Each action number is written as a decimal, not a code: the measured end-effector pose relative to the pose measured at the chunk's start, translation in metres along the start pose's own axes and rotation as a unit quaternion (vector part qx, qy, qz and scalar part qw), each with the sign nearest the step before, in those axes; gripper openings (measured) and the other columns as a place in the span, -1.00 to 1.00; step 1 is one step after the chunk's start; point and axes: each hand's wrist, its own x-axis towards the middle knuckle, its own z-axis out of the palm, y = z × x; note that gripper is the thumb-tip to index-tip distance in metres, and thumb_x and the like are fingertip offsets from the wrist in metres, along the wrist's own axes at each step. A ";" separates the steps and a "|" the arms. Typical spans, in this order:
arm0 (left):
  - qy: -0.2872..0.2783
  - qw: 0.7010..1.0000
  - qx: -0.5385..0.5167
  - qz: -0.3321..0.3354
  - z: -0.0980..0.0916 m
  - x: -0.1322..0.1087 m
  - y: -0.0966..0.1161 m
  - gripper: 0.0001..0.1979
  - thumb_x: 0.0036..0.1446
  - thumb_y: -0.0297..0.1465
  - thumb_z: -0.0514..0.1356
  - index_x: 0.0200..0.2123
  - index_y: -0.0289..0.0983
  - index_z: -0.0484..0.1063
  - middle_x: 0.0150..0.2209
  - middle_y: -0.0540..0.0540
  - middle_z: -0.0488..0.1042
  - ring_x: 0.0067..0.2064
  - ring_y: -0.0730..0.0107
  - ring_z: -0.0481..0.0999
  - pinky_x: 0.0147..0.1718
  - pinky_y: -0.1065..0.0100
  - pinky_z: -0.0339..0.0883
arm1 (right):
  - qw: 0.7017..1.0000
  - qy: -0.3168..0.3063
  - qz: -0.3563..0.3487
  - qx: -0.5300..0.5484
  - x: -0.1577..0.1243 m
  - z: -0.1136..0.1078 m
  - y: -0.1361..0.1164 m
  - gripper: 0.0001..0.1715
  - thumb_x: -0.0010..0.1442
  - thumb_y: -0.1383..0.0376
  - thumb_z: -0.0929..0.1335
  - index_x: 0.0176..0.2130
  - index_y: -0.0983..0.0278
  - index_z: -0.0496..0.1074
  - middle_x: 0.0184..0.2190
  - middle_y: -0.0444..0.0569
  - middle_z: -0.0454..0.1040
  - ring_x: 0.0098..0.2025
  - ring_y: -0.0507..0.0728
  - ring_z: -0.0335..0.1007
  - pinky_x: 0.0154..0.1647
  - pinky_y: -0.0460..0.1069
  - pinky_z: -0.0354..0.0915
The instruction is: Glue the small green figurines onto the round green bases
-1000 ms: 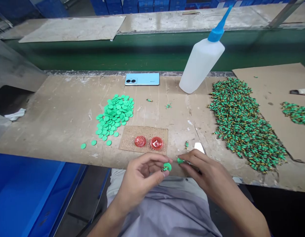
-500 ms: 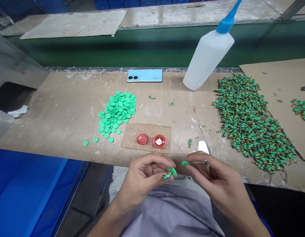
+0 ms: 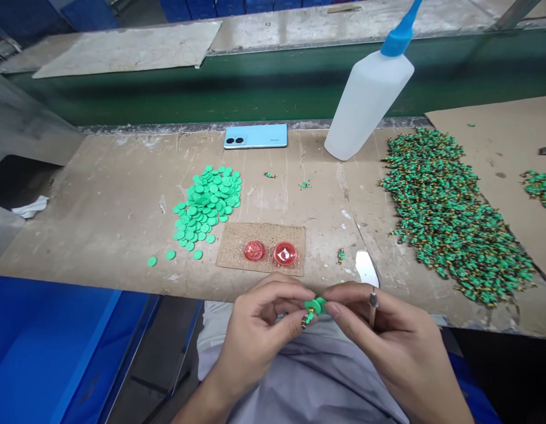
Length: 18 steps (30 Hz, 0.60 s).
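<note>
My left hand (image 3: 259, 330) pinches a small green part with a brass end (image 3: 308, 315) between thumb and forefinger, just below the table's front edge. My right hand (image 3: 379, 335) pinches a green disc (image 3: 319, 304) against that part, and a thin stick with a metal tip (image 3: 373, 306) lies tucked between its fingers. A heap of green discs (image 3: 208, 203) lies on the table to the left. A large pile of small green and brass parts (image 3: 449, 215) spreads out on the right.
A cork mat (image 3: 261, 253) carries two red caps (image 3: 285, 254) in front of me. A white squeeze bottle with a blue nozzle (image 3: 367, 97) and a light blue phone (image 3: 255, 136) sit farther back. A blue bin (image 3: 47, 353) stands lower left. Cardboard (image 3: 497, 135) lies at right.
My hands have come together: the disc in my right hand, apart from the left hand's part before, now touches it. The stick in my right hand has come into view.
</note>
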 end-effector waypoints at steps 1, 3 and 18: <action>0.000 1.000 0.000 0.003 0.001 0.000 0.000 -0.91 0.13 -0.47 0.45 -0.25 -0.26 0.69 -0.25 -0.12 0.58 -0.34 0.45 0.59 -0.36 0.50 0.53 | 1.000 -0.005 0.002 0.001 -0.001 -0.001 0.000 -0.91 0.24 0.23 0.49 -0.31 0.18 0.64 -0.43 -0.11 0.67 -0.48 0.09 0.60 -0.46 -0.11 0.54; -0.001 1.000 -0.007 0.007 0.001 0.000 -0.001 -0.89 0.13 -0.47 0.45 -0.24 -0.24 0.69 -0.25 -0.11 0.59 -0.33 0.45 0.60 -0.35 0.51 0.53 | 1.000 -0.019 0.001 0.010 -0.002 -0.003 0.001 -0.92 0.27 0.23 0.47 -0.26 0.16 0.64 -0.37 -0.09 0.69 -0.42 0.10 0.63 -0.40 -0.11 0.57; 0.023 0.992 0.100 0.080 0.001 -0.001 -0.001 -0.77 0.11 -0.50 0.47 -0.15 -0.13 0.72 -0.23 -0.08 0.64 -0.24 0.43 0.62 -0.29 0.55 0.53 | 0.998 -0.053 -0.001 0.038 0.002 0.000 0.008 -0.90 0.25 0.25 0.49 -0.19 0.17 0.65 -0.30 -0.06 0.69 -0.38 0.09 0.61 -0.39 -0.11 0.53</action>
